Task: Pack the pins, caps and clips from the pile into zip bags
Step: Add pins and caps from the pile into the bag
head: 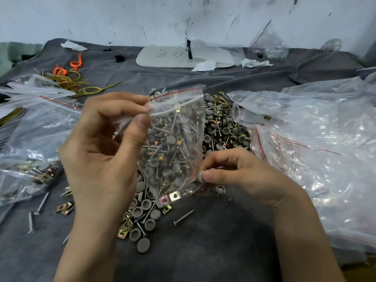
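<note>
— What's lying on your bench besides the job?
— A grey cloth (203,241) covers it. Back left I see gold cords (81,84) tangled with orange cords (67,68). A handwritten white board (162,58) lies below the scuffed wall (122,17), with crumpled tissue (204,66) at its front edge.

Left hand (97,151): raised, thumb and fingers pinching clear zip bag (175,139) at top left corner by red-lined mouth.
Right hand (240,171): lower, thumb and forefinger pinching grey cap (200,176) at bag's lower right corner.
Pile (223,127) of caps, pins and clips: between and beyond hands, visible through bag.
Loose screw (184,216): on grey cloth (213,251) between wrists.
Empty bags (315,149): heaped right of right hand.
Filled bags (34,159): left of left hand.
</note>
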Motion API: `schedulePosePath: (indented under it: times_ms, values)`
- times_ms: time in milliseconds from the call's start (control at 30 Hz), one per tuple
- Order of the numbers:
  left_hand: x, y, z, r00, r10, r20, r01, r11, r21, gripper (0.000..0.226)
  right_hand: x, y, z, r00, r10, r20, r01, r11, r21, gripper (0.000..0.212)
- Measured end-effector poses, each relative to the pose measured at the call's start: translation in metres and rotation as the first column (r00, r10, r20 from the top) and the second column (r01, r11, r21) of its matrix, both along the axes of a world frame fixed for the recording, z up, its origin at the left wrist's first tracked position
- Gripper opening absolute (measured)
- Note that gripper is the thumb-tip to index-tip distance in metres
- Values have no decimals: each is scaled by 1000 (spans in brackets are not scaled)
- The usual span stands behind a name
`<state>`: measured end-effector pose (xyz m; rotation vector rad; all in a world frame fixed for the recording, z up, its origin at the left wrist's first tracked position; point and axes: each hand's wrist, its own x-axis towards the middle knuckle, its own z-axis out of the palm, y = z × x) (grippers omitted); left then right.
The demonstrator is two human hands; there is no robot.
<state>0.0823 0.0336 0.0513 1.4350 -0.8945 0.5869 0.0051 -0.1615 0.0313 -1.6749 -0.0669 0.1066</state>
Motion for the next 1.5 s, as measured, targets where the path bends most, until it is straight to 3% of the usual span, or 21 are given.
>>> schedulePosePath:
  times_ms: [100, 200, 333, 433, 500, 600, 700, 833, 900, 967, 1033, 1100, 1167, 1233, 1300, 1500]
  values:
    - [-1, 4, 2, 996, -30, -81, 32, 999, 25, 13, -6, -11, 1, 1000, 10, -22, -10, 1000, 5, 7]
    - [-6, 3, 2, 978, -79, -191, 110, 982, 156, 7, -11, -25, 3, 995, -38, -96, 29, 995, -96, 14]
    - [-14, -10, 1, 972, -156, -175, 202, 934, 294, 3, -15, -38, 4, 961, -257, -105, 214, 926, -311, 7]
    - [-18, -16, 2, 974, -194, -118, 224, 909, 352, 6, -20, -42, 13, 857, -507, 93, 508, 797, -327, 5]
    - [-21, -18, 2, 986, -167, -8, 155, 898, 412, 10, -27, -37, 31, 768, -578, 277, 630, 760, -159, 9]
    - [-27, -23, 3, 983, -157, 94, 97, 881, 463, 14, -41, -20, 56, 671, -511, 538, 582, 812, 45, 12]
    - [-31, -25, 3, 981, -157, 117, 86, 884, 460, 13, -48, -5, 65, 663, -344, 665, 542, 834, -109, 12]
    - [-32, -24, 3, 982, -161, 103, 102, 896, 433, 7, -44, -2, 65, 679, -207, 705, 596, 716, -364, 19]
    - [-32, -24, 4, 983, -155, 103, 100, 905, 414, 7, -41, -2, 64, 656, -278, 702, 623, 724, -296, 27]
    - [-30, -23, 4, 984, -143, 110, 89, 914, 395, 9, -42, -7, 63, 565, -459, 685, 694, 713, -95, 20]
    - [-28, -21, 4, 986, -143, 84, 102, 921, 377, 8, -43, -16, 59, 508, -597, 622, 790, 610, -60, 9]
    - [-26, -20, 5, 988, -140, 62, 108, 926, 362, 6, -39, -27, 47, 626, -646, 437, 778, 558, -290, 8]
    - [-25, -19, 4, 989, -142, 44, 118, 929, 351, 5, -31, -32, 32, 747, -636, 193, 623, 569, -537, 11]
    - [-25, -19, 2, 989, -146, 27, 128, 931, 341, 5, -20, -30, 20, 815, -578, -23, 400, 592, -699, 9]
    - [-24, -19, 2, 990, -143, 15, 130, 935, 330, 5, -13, -26, 11, 823, -539, -178, 207, 577, -790, 13]
    - [-23, -18, 0, 988, -155, -7, 148, 930, 335, 5, -8, -22, 4, 825, -534, -188, 122, 492, -862, 15]
